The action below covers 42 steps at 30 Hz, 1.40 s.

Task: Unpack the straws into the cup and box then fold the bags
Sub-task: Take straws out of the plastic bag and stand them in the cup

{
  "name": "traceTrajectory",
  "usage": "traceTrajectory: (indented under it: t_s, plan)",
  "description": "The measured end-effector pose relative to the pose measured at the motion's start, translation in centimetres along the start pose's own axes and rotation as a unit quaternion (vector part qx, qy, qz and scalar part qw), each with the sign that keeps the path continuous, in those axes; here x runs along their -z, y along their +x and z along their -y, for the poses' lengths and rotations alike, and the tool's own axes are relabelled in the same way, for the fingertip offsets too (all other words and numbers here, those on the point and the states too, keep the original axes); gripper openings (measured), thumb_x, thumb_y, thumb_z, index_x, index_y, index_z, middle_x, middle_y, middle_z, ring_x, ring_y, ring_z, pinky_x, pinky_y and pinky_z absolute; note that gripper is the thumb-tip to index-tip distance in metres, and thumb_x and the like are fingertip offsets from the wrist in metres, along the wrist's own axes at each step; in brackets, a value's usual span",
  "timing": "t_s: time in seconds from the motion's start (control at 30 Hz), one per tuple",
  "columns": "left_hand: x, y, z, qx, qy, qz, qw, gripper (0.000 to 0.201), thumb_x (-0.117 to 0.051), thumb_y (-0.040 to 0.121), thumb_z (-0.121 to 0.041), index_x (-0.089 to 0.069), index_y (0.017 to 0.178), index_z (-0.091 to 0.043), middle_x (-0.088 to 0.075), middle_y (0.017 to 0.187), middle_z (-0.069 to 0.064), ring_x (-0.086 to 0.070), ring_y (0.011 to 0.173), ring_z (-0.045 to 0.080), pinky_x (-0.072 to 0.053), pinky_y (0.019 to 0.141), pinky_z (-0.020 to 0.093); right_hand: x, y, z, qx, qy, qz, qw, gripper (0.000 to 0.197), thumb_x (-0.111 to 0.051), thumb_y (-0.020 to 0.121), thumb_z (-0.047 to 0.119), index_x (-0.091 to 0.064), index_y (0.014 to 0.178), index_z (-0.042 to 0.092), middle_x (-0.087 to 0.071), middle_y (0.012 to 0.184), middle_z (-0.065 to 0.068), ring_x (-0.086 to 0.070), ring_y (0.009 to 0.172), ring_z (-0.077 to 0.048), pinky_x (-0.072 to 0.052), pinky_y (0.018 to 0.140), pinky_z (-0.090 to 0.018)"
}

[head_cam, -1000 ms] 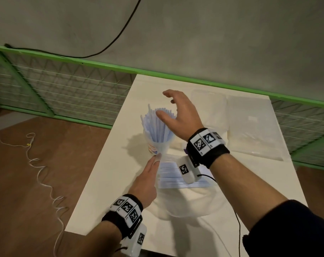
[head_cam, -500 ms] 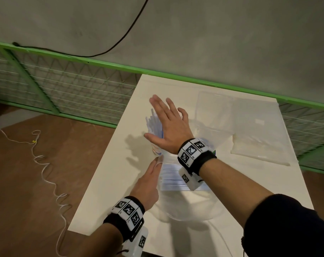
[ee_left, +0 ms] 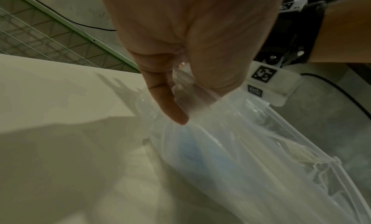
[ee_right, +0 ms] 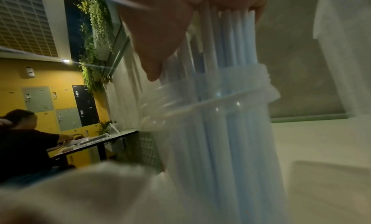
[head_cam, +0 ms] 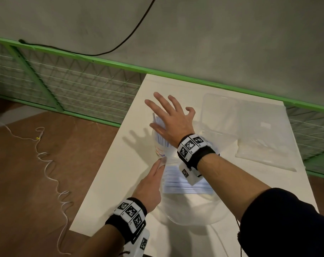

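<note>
A clear plastic cup [head_cam: 158,145] stands on the white table [head_cam: 120,173], full of upright pale blue straws [head_cam: 160,125]. My right hand [head_cam: 166,115] lies flat on the straw tops, fingers spread and straight. In the right wrist view the palm [ee_right: 220,2] presses on the straws [ee_right: 220,45] above the cup's rim [ee_right: 210,100]. My left hand [head_cam: 153,179] pinches the edge of a clear bag [head_cam: 187,206] right below the cup. The left wrist view shows thumb and forefinger [ee_left: 166,100] gripping the bag [ee_left: 251,148]. More blue straws [head_cam: 176,182] lie inside it.
A clear box [head_cam: 220,112] sits at the back of the table, right of the cup. A flat clear bag [head_cam: 265,138] lies at the far right. A green mesh fence [head_cam: 83,86] runs behind the table. A white cord [head_cam: 46,164] trails on the floor to the left.
My right hand went from hovering curled over the straws to lying flat on their tops, with the fingers now spread wider. The left hand kept its pinch on the bag.
</note>
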State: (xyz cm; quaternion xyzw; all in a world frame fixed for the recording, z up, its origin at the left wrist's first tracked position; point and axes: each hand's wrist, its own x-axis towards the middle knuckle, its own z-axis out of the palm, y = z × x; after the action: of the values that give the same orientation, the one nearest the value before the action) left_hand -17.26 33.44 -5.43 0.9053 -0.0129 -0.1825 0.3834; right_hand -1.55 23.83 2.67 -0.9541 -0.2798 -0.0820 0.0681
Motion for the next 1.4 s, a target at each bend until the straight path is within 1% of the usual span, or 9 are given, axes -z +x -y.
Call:
traceTrajectory:
  t_s: [0.2,0.37,0.53,0.67,0.87,1.07,1.2,1.27,1.4]
  plan:
    - [0.1,0.0,0.0,-0.003,-0.009,-0.008,1.000,0.105,-0.040,0.078,0.020,0.000,0.159,-0.035,0.010,0.162,-0.028,-0.040,0.141,0.015,-0.043,0.107,0.028,-0.2,0.9,-0.2,0.035,-0.022,0.091,0.995,0.037,-0.034,0.101,0.050,-0.050,0.134,0.041,-0.029,0.153,0.027,-0.018,0.147,-0.015,-0.024,0.105,-0.060]
    - [0.1,0.1,-0.1,-0.007,-0.006,-0.013,1.000,0.103,-0.041,0.078,0.021,-0.003,0.159,-0.030,0.008,0.162,-0.026,-0.039,0.142,0.013,-0.039,0.110,0.024,-1.1,0.3,-1.8,0.013,-0.040,0.041,0.998,0.056,-0.042,0.089,0.068,-0.035,0.140,0.045,-0.020,0.159,0.016,-0.021,0.145,-0.028,-0.034,0.098,-0.063]
    - [0.0,0.1,0.1,-0.012,-0.010,-0.014,1.000,0.103,-0.042,0.078,0.021,-0.004,0.159,-0.031,0.008,0.162,-0.026,-0.034,0.145,0.011,-0.036,0.111,0.022,-1.4,2.1,-1.7,0.026,-0.020,0.068,0.997,0.066,-0.042,0.085,0.075,-0.029,0.143,0.045,-0.030,0.156,0.012,-0.045,0.127,-0.027,-0.048,0.089,-0.050]
    - [0.2,0.1,-0.1,-0.004,-0.013,-0.012,1.000,0.105,-0.043,0.079,0.020,0.000,0.158,-0.035,0.010,0.162,-0.027,-0.035,0.144,0.015,-0.041,0.110,0.029,-1.8,2.8,-0.8,0.066,-0.051,0.063,0.994,0.048,-0.043,0.089,0.067,-0.053,0.126,0.038,-0.061,0.125,0.008,-0.055,0.107,-0.024,-0.047,0.080,-0.041]
    - [0.4,0.1,-0.1,-0.008,-0.008,-0.017,1.000,0.101,-0.041,0.081,0.019,0.000,0.159,-0.030,0.009,0.163,-0.023,-0.029,0.147,0.010,-0.034,0.111,0.018,-1.5,3.2,-1.5,0.068,0.037,0.004,0.997,0.025,-0.050,0.096,0.042,-0.066,0.100,0.022,-0.065,0.097,0.001,-0.057,0.091,-0.026,-0.047,0.067,-0.035]
    - [0.4,0.2,-0.1,-0.015,-0.002,-0.016,1.000,0.099,-0.040,0.083,0.019,0.001,0.159,-0.029,0.010,0.162,-0.024,-0.028,0.147,0.007,-0.032,0.108,0.012,-1.7,3.1,-2.5,0.104,-0.011,0.067,0.992,0.035,-0.038,0.103,0.037,-0.053,0.133,0.026,-0.057,0.131,0.003,-0.054,0.112,-0.026,-0.044,0.082,-0.038]
    - [0.4,0.2,0.0,-0.010,0.004,-0.016,1.000,0.097,-0.040,0.083,0.017,-0.001,0.159,-0.029,0.009,0.162,-0.024,-0.031,0.146,0.009,-0.031,0.106,0.012,-0.9,2.3,-1.8,0.104,-0.042,0.088,0.990,0.047,-0.024,0.103,0.048,-0.032,0.147,0.034,-0.029,0.157,0.009,-0.023,0.145,-0.023,-0.021,0.110,-0.047]
    - [0.3,0.2,-0.2,-0.005,0.006,-0.013,1.000,0.097,-0.041,0.084,0.017,0.000,0.159,-0.027,0.010,0.163,-0.021,-0.030,0.146,0.010,-0.033,0.110,0.017,0.7,1.5,-1.1,0.107,-0.024,0.041,0.993,0.047,-0.027,0.101,0.048,-0.038,0.144,0.033,-0.030,0.157,0.008,-0.022,0.146,-0.023,-0.019,0.108,-0.049]
    - [-0.1,0.5,-0.8,0.035,0.040,-0.001,0.999,0.095,-0.044,0.086,0.011,0.002,0.159,-0.028,0.001,0.164,-0.015,-0.059,0.120,0.026,-0.045,0.084,0.026,3.5,-3.3,0.8,0.140,0.074,0.020,0.987,0.026,-0.048,0.086,0.012,-0.066,0.104,0.019,-0.070,0.100,-0.002,-0.064,0.086,-0.028,-0.041,0.070,-0.034]
